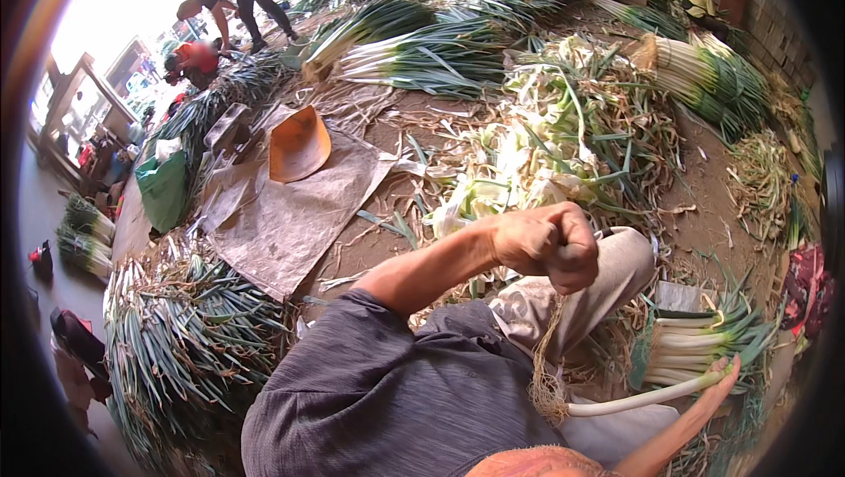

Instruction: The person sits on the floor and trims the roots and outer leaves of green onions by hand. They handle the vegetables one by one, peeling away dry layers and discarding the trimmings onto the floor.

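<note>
My left hand (554, 246) is closed in a fist above my bent knee; what its fingers hold, if anything, is hidden. Out to the right, my right hand (723, 380) grips a long green onion (638, 400) where the white stalk turns green. The stalk lies nearly level across my lap, root end to the left. Its stringy roots (547, 371) trail upward to just below my left fist. Beside my right hand rests a stack of cleaned green onions (691, 345), white ends to the left and leaves to the right.
Peeled leaves and skins form a large heap (546, 143) ahead. Untrimmed green onions (194, 327) are piled at left; bundles (431, 50) lie farther back. An orange scoop-shaped piece (299, 144) sits on a dusty sheet (290, 213). People (238, 2) bend or sit at the far left and right.
</note>
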### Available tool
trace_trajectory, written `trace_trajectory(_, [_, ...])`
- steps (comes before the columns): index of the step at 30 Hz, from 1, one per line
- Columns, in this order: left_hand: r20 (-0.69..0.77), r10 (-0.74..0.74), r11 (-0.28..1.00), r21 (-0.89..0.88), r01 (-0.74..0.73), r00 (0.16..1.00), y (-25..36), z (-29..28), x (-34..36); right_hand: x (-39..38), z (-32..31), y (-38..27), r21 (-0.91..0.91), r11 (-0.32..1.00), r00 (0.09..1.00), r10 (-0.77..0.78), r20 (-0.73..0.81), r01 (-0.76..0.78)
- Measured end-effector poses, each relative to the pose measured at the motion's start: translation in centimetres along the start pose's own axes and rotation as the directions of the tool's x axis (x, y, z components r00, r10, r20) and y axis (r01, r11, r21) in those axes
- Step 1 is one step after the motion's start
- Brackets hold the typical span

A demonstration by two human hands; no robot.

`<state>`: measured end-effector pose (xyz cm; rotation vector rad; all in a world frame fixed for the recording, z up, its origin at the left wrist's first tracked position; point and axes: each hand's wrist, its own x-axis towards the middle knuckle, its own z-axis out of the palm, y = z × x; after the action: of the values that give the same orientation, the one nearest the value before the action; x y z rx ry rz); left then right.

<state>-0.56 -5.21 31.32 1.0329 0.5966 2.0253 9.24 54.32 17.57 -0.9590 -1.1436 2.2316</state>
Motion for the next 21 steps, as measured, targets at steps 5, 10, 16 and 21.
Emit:
trace_trajectory(5, [0.366,0.14,0.97,0.138,-0.202,0.92,4.7,-0.3,-0.1,-4.5,2.7,-1.1,-0.005,0.999,0.997,0.049,-0.051,-0.049])
trace_trajectory(10, [0.616,0.322,0.823,0.194,-0.534,0.719,12.8,4.7,-1.9,-5.7,4.6,0.5,-0.066,0.998,0.996,-0.03,-0.085,0.024])
trace_trajectory(16, [0.582,0.109,0.84,0.379,-0.388,0.806,14.8,6.5,-1.6,-5.3,4.8,1.0,-0.005,0.999,0.999,0.05,-0.015,-0.05])
trace_trajectory(21, [0.504,0.216,0.873,0.283,-0.397,0.836,12.7,5.5,-1.7,-4.2,3.4,0.8,-0.035,0.999,0.999,0.029,-0.028,-0.03])
